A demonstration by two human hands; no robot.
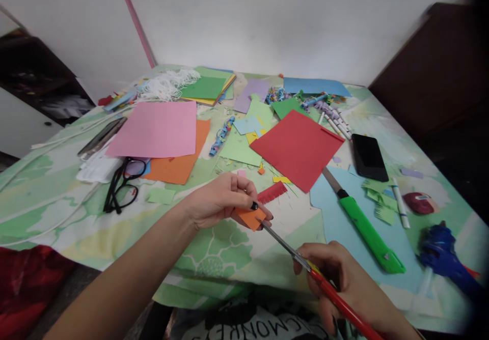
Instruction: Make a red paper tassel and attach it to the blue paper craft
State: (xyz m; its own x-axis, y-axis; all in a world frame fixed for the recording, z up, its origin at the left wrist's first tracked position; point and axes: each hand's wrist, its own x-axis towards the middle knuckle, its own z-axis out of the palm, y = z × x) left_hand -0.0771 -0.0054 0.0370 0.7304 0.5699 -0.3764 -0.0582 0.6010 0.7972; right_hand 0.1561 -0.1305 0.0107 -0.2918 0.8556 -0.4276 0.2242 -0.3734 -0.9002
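My left hand (pixel 233 200) pinches a small orange paper piece (pixel 250 219) between thumb and fingers, over the front part of the table. Scissors with red handles (pixel 324 284) are gripped in my right hand (pixel 340 279), fingers wrapped round them. The blade tips meet the right edge of the orange piece. Just behind my left hand lies a fringed red paper strip (pixel 273 192). A large red sheet (pixel 298 149) rests farther back, to the right of the strip.
A green-handled knife (pixel 369 233) lies on light blue paper (pixel 321 213), near a black phone (pixel 369 157) and a blue glue gun (pixel 439 248). Black glasses (pixel 124 187), a pink sheet (pixel 156 129) and an orange sheet (pixel 179 169) are at left. White yarn (pixel 168 84) sits behind.
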